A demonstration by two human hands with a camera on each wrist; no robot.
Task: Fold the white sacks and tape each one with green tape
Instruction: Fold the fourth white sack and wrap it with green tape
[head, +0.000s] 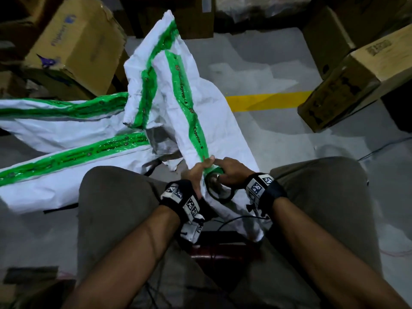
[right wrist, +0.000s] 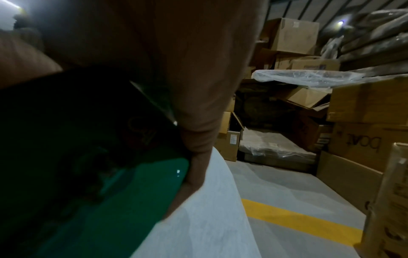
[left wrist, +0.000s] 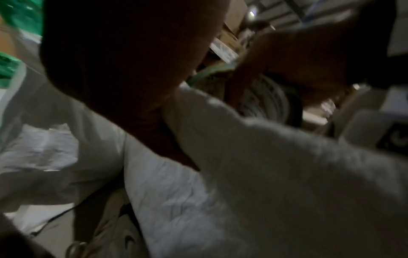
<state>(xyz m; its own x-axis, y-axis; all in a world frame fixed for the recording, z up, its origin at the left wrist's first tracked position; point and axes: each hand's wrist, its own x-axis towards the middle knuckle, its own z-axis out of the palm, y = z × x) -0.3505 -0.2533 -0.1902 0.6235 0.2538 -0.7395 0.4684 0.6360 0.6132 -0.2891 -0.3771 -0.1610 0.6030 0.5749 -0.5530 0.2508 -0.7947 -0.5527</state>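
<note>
Two hands: left [head: 196, 175] pinching one sack [head: 223, 121], right [head: 231, 172] gripping one tape roll [head: 219, 190].

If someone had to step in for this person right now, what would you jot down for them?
Left hand: pinches the white sack where its green tape strip ends.
Right hand: holds the tape roll against the sack, forefinger on the strip.
The sack lies over the lap, stretching out to the floor.
Done: a strip runs along this sack. More taped white sacks lie to the left.
Left: finish and cut this strip. I can't tell whether untaped sacks remain.
</note>
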